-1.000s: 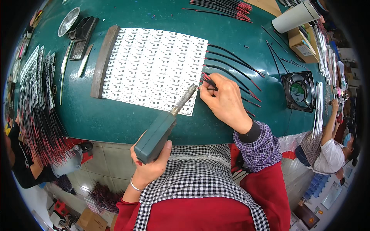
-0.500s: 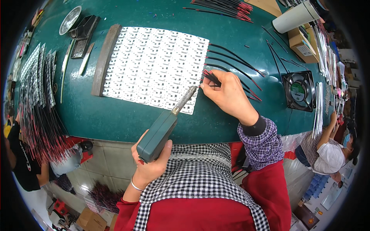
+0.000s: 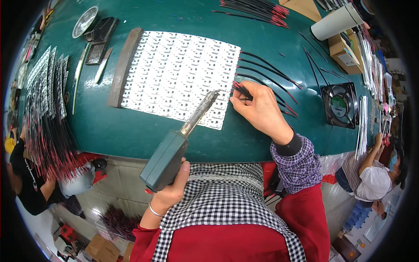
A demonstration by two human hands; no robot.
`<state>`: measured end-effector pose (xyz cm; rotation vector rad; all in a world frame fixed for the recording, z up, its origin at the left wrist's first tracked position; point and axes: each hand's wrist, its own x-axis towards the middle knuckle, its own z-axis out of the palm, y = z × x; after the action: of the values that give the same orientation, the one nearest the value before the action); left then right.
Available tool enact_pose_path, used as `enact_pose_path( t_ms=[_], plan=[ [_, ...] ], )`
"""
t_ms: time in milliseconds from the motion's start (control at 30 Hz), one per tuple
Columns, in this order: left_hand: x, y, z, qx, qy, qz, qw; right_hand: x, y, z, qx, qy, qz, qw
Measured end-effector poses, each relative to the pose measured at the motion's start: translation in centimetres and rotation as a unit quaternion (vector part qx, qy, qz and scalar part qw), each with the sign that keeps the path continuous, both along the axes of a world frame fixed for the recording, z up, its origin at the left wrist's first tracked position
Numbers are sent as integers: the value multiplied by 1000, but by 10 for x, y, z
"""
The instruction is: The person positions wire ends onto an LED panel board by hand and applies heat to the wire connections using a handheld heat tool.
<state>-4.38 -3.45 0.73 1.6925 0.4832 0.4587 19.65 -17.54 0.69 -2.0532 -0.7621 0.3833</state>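
A white sheet of small circuit boards [image 3: 174, 74] lies on the green table, a dark bar [image 3: 125, 67] along its left edge. My left hand [image 3: 176, 181] is wrapped round the green handle of a soldering iron [image 3: 163, 159]. The iron's grey tip points up and right, over the sheet's lower right part. My right hand [image 3: 262, 107] pinches a bunch of black wires with red ends [image 3: 241, 89] beside the sheet's right edge. Several black wires [image 3: 268, 67] run from that edge toward the right, some passing behind my right hand.
A small black fan [image 3: 339, 105] stands at the right. Behind it are a cardboard box [image 3: 347, 56] and a white cylinder [image 3: 336, 22]. More wires [image 3: 257, 11] lie at the back. Wired board strips [image 3: 46, 109] hang over the left edge; a metal dish [image 3: 85, 22] sits back left. Other people work on both sides.
The soldering iron has pulled back from the right hand's wires, its handle swinging left and its tip now over the sheet. My right hand stays nearly in place, still pinching the wires.
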Motion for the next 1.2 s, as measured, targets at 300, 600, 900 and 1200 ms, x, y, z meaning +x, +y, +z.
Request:
enact_pose_path(
  t_ms=[300, 600, 900, 1200],
  plan=[
    [2, -1, 8, 15, 20, -18, 1000, 1, -3, 5, -36, -8, 8, 999],
    [-12, 6, 4, 43, 63, -7, 997, 1, -8, 35, -25, -212, 25, 977],
    [0, 0, -20, 362, 24, 44, 931, -24, -5, 30, -77, -170, 36, 982],
    [11, -1, 5, 17, -62, 90, 994, -21, -10, 11, -11, -109, 43, 993]
  ],
)
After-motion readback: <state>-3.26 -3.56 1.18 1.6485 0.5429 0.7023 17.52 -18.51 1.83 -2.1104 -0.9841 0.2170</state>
